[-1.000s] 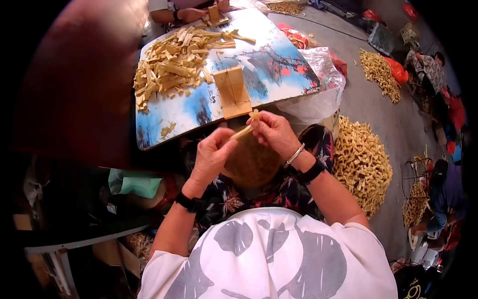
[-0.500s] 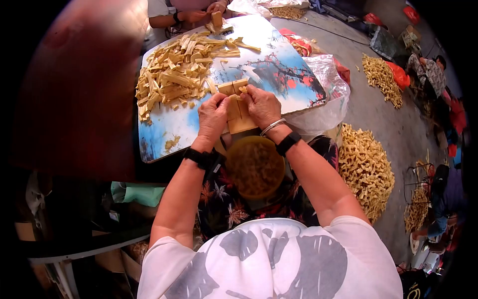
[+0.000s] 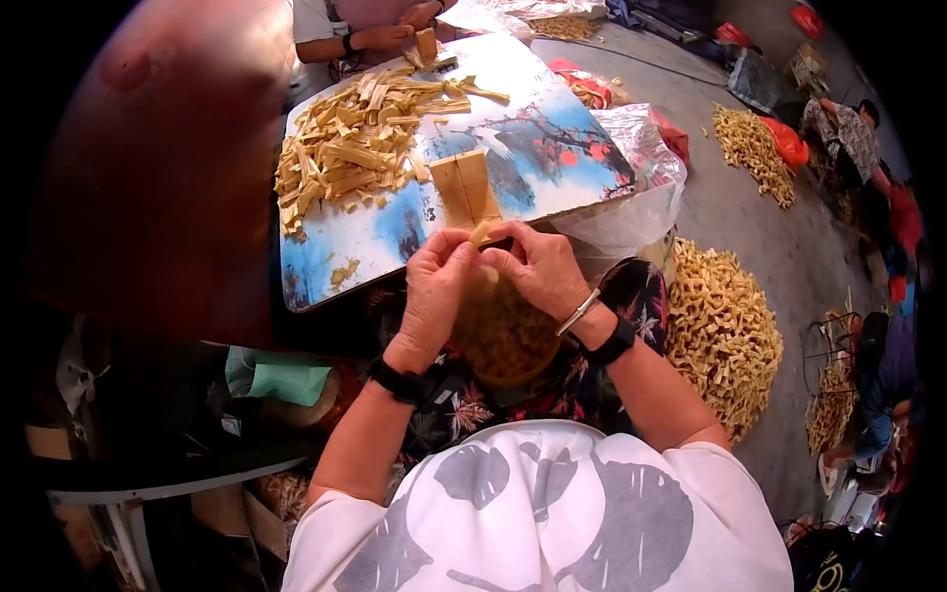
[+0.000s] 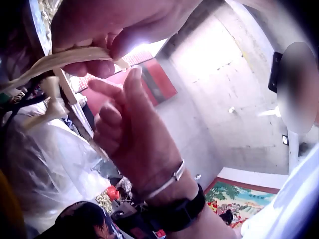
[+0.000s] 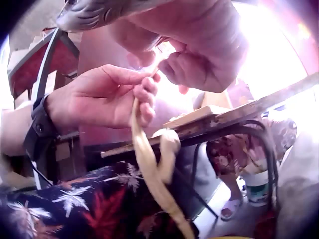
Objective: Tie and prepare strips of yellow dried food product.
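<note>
I find the left hand (image 3: 434,288) pinching a yellow strip (image 5: 146,157). The right hand (image 3: 548,272) is just beside; its grip I cannot tell.

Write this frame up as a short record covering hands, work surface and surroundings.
Left hand: pinches a pale yellow strip
Right hand: fingertips near the strip's end; grip unclear
Below hands: blurred pale piece, above a round container
Table: printed top; wooden block at near edge; heap of strips on left
Floor, right: mound of pale pieces
Far side: another person
</note>
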Demonstrator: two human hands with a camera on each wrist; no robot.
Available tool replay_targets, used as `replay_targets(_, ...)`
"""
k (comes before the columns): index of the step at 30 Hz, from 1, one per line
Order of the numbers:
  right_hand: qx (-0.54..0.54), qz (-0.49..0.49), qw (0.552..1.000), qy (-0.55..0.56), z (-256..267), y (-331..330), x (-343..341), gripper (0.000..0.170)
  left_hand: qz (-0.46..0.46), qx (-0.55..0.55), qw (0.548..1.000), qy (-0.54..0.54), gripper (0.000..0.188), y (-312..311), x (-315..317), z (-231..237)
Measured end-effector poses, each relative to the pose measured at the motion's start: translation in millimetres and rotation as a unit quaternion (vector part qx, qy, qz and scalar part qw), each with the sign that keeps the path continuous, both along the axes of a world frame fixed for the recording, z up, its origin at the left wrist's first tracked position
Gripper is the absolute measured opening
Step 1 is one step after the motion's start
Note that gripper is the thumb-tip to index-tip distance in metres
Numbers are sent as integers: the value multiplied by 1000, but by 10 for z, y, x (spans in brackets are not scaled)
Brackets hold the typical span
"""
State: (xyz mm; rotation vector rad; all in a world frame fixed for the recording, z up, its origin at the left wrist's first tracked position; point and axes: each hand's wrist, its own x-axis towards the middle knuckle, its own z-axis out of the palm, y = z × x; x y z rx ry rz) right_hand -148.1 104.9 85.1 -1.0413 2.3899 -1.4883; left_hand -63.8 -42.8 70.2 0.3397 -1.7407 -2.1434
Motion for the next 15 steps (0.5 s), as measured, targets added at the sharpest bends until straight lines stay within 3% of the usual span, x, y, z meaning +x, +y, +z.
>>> replay_targets(2,-99,3,991,93,-249,-41,35,21,24,-59,998,-1,10,161,85,-33)
replay_targets(4,-136,-11,986,94,-252,-26,82,15,48,-114,992,-8,10,295,180,-88)
replay_targets(5,-154,-16,984,93,-260,6,127,12,71,-147,983,-78,15,262,247,-143)
replay_targets(7,-137,-11,987,82,-236,96,254,10,-22,143,971,-191,22,164,438,-267)
replay_targets(9,-103,19,992,74,-289,182,416,11,-93,366,889,-258,32,194,548,-341)
replay_targets(12,-104,49,991,65,-367,326,771,10,-76,414,888,-187,29,380,579,-373)
replay_targets(15,-103,35,991,79,-486,435,895,8,-73,231,954,-175,21,415,554,-535)
